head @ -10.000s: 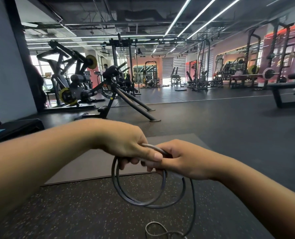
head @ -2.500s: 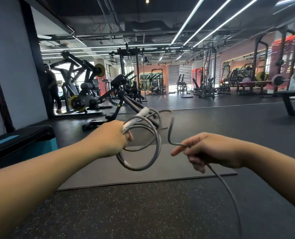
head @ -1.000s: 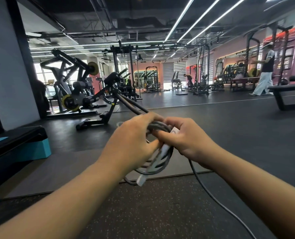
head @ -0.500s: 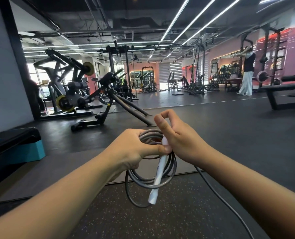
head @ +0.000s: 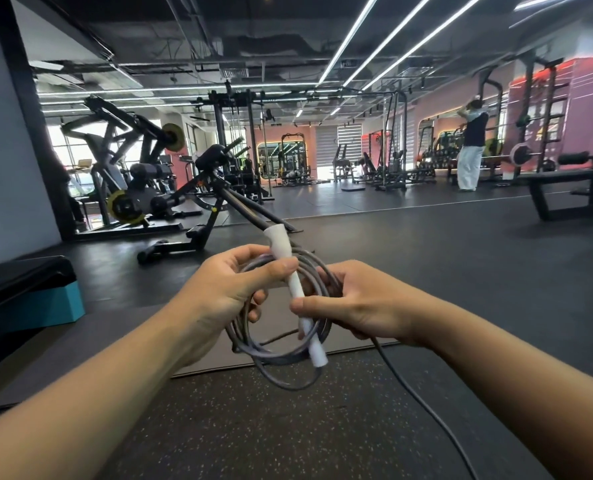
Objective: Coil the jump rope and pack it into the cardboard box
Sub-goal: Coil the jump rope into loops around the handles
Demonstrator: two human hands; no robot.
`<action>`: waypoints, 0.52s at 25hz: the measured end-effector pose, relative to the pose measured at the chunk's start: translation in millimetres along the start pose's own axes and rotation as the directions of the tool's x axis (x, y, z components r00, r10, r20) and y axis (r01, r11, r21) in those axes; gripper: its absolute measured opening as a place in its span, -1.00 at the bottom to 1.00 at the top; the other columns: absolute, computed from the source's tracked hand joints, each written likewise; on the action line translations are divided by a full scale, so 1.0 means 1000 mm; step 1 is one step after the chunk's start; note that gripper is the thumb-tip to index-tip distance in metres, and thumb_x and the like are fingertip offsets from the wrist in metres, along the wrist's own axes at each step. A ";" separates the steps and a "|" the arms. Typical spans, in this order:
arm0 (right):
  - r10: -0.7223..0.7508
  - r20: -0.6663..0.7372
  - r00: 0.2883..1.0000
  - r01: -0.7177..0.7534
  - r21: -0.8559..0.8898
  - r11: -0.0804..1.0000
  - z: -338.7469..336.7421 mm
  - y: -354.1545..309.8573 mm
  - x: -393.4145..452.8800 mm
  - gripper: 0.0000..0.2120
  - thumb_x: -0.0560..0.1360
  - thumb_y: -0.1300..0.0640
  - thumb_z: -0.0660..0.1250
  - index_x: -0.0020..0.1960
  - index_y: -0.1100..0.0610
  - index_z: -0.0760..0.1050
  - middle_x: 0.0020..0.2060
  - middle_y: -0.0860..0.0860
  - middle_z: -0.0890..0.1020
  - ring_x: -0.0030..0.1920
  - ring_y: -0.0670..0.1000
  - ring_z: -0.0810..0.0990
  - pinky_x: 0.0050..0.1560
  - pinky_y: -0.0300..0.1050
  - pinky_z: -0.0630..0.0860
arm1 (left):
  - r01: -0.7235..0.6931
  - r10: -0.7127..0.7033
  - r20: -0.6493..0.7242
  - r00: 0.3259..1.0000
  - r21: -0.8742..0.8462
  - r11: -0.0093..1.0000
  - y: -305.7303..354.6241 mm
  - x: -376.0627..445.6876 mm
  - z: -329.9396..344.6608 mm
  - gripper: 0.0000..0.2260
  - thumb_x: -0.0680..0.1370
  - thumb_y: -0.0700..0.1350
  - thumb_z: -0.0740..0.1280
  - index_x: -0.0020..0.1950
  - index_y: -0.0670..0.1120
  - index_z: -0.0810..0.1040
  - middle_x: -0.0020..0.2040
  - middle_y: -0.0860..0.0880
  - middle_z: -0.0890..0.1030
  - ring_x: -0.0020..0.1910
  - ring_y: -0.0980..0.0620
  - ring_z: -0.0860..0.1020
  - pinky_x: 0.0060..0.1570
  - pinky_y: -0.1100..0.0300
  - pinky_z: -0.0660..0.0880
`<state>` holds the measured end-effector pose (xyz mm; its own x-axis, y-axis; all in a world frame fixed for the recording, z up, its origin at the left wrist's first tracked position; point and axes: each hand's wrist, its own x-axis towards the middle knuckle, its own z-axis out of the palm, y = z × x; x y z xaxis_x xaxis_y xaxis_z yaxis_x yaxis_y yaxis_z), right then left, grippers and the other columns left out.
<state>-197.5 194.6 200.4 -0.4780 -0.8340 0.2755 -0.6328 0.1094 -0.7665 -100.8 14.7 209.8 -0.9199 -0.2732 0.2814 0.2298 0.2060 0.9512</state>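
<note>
A grey jump rope [head: 271, 356] hangs in several loops between my hands, at chest height over the gym floor. Its white handle [head: 297, 294] lies slanted across the coil, its flared end up. My left hand [head: 229, 292] pinches the upper part of the handle and the top of the loops. My right hand [head: 364, 303] grips the coil's right side, thumb on the middle of the handle. A loose grey rope tail [head: 423, 407] runs from under my right hand down to the lower right edge. No cardboard box is in view.
A grey mat [head: 149, 336] lies on the speckled rubber floor [head: 288, 427] below my hands. A black and teal step platform [head: 28, 299] stands at the left. Weight machines [head: 142, 188] fill the back left. A bench [head: 565, 188] stands at the right, a person [head: 470, 150] beyond it.
The white handle has swung from hanging below the coil to lying across it with its flared end up. My right hand has shifted to the coil's right side.
</note>
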 end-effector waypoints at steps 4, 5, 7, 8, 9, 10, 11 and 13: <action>-0.041 0.126 0.991 0.063 -0.177 0.982 -0.002 -0.005 0.003 -0.81 0.63 0.10 0.34 0.00 0.24 0.55 -0.28 0.00 0.55 -0.30 -0.08 0.48 -0.22 -0.17 0.41 | 0.164 -0.210 0.225 0.951 0.209 0.964 0.019 0.006 -0.024 -0.71 0.33 -0.14 0.58 -0.01 -0.15 0.64 -0.10 -0.24 0.69 -0.17 -0.12 0.65 0.14 -0.19 0.57; -0.039 0.174 0.984 0.074 -0.200 0.977 -0.004 -0.007 0.002 -0.82 0.64 0.09 0.32 0.00 0.22 0.54 -0.28 -0.01 0.53 -0.30 -0.08 0.47 -0.22 -0.19 0.41 | 0.242 -0.313 0.299 0.902 0.249 0.938 0.028 0.008 -0.031 -0.71 0.35 -0.15 0.51 0.05 -0.15 0.66 -0.03 -0.29 0.70 -0.07 -0.17 0.68 0.24 -0.20 0.53; -0.033 0.251 0.967 0.100 -0.260 0.960 -0.005 -0.013 0.003 -0.85 0.65 0.09 0.31 -0.01 0.16 0.53 -0.28 -0.02 0.52 -0.30 -0.09 0.45 -0.24 -0.22 0.39 | 0.361 -0.507 0.408 0.759 0.384 0.850 0.051 0.012 -0.036 -0.63 0.38 -0.17 0.42 0.18 -0.14 0.67 0.05 -0.30 0.70 0.05 -0.16 0.67 0.22 -0.05 0.54; -0.033 0.280 0.959 0.122 -0.306 0.944 -0.005 -0.016 0.005 -0.85 0.65 0.08 0.31 -0.02 0.15 0.53 -0.28 -0.02 0.52 -0.31 -0.09 0.45 -0.25 -0.20 0.39 | 0.328 -0.569 0.419 0.708 0.518 0.790 0.060 0.014 -0.030 -0.65 0.39 -0.17 0.44 0.17 -0.16 0.67 0.01 -0.23 0.72 0.00 -0.08 0.66 0.09 0.09 0.56; -0.032 0.307 0.951 0.146 -0.358 0.922 -0.003 -0.018 0.008 -0.84 0.64 0.08 0.32 -0.02 0.17 0.54 -0.28 -0.01 0.55 -0.31 -0.08 0.46 -0.25 -0.17 0.40 | 0.213 -0.602 0.407 0.687 0.679 0.703 0.065 0.016 -0.020 -0.70 0.40 -0.15 0.48 0.12 -0.16 0.68 -0.10 -0.10 0.74 -0.13 0.06 0.65 -0.10 0.24 0.53; -0.025 0.324 0.946 0.164 -0.407 0.899 -0.002 -0.020 0.011 -0.82 0.63 0.07 0.33 -0.02 0.19 0.56 -0.28 0.02 0.59 -0.31 -0.07 0.48 -0.24 -0.14 0.43 | 0.058 -0.606 0.382 0.698 0.813 0.579 0.065 0.016 -0.008 -0.72 0.41 -0.10 0.53 0.07 -0.16 0.68 -0.26 0.03 0.71 -0.30 0.17 0.60 -0.27 0.32 0.47; -0.014 0.332 0.943 0.170 -0.445 0.879 0.000 -0.022 0.013 -0.79 0.61 0.05 0.36 -0.02 0.20 0.59 -0.26 0.06 0.63 -0.31 -0.05 0.52 -0.23 -0.11 0.46 | -0.086 -0.572 0.372 0.731 0.882 0.463 0.063 0.015 0.002 -0.72 0.41 -0.02 0.55 0.03 -0.14 0.67 -0.38 0.11 0.64 -0.42 0.20 0.55 -0.37 0.33 0.43; 0.010 0.318 0.948 0.153 -0.482 0.863 -0.004 -0.024 0.012 -0.75 0.56 -0.03 0.43 0.00 0.17 0.64 -0.19 0.09 0.70 -0.24 0.01 0.62 -0.16 -0.02 0.53 | -0.214 -0.508 0.419 0.753 0.885 0.414 0.050 0.012 0.010 -0.65 0.43 0.10 0.53 0.02 -0.13 0.63 -0.37 0.11 0.61 -0.39 0.13 0.61 -0.31 0.29 0.49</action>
<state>-190.5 183.7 224.0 -0.2651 -0.9617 0.0691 -0.9128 0.2273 -0.3393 -103.7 30.6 259.3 -0.9422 0.0838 -0.3244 0.0105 0.9751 0.2213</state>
